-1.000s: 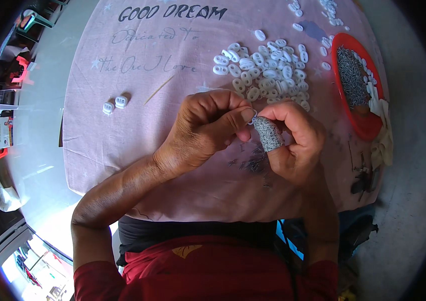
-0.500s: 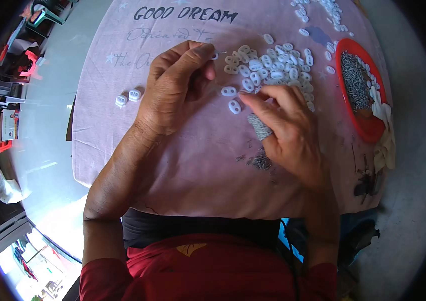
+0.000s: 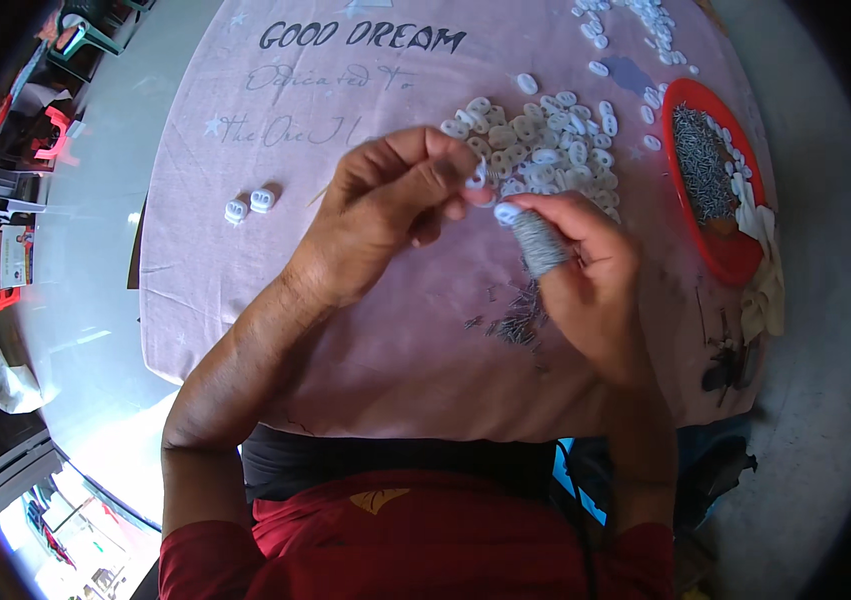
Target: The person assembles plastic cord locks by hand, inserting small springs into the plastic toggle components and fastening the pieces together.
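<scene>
Left hand (image 3: 385, 215) pinches one small white plastic piece (image 3: 476, 180) at its fingertips, grip closed on it. Right hand (image 3: 585, 270) clamps a bundle of thin metal pins (image 3: 539, 243), another white piece at its tip. Two finished-looking pieces (image 3: 249, 206) lie apart (left side of the tabletop (image 3: 245, 300)); large white pile (image 3: 540, 135) remains, so early stage
</scene>
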### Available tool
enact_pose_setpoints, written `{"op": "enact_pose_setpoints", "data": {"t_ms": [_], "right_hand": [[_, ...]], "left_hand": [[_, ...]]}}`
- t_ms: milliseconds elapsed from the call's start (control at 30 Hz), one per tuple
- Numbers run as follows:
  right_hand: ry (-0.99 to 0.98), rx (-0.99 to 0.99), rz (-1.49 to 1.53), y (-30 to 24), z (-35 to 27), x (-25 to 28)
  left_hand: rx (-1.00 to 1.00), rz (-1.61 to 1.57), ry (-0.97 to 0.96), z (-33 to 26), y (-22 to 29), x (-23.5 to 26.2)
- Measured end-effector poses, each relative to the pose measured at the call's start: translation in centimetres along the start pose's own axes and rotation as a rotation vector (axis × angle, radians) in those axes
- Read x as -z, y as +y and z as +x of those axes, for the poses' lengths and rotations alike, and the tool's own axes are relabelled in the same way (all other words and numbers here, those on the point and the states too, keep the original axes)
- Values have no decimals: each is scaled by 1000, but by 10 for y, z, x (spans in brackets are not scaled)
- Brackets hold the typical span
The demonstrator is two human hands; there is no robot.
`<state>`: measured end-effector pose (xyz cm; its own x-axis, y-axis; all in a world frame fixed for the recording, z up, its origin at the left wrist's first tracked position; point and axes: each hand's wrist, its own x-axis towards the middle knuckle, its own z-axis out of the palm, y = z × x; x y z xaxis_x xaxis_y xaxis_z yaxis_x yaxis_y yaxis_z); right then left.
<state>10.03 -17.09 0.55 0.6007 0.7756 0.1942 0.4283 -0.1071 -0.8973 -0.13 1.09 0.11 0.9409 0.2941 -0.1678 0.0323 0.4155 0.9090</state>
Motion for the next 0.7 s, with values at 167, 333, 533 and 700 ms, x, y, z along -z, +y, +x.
{"op": "enact_pose_setpoints", "data": {"t_ms": [167,333,533,700], "right_hand": [[94,-203,375,-16,2,7],[133,-129,369,-6,1,0],[121,75,41,1,0,3],[81,91,-201,-6,0,8]], "left_hand": [[19,5,-89,-2,-5,-2],[0,-20,-142,0,-8,-6],[31,21,-120,-1,-10,-9],[-9,45,-129,-1,-11,-9]]}}
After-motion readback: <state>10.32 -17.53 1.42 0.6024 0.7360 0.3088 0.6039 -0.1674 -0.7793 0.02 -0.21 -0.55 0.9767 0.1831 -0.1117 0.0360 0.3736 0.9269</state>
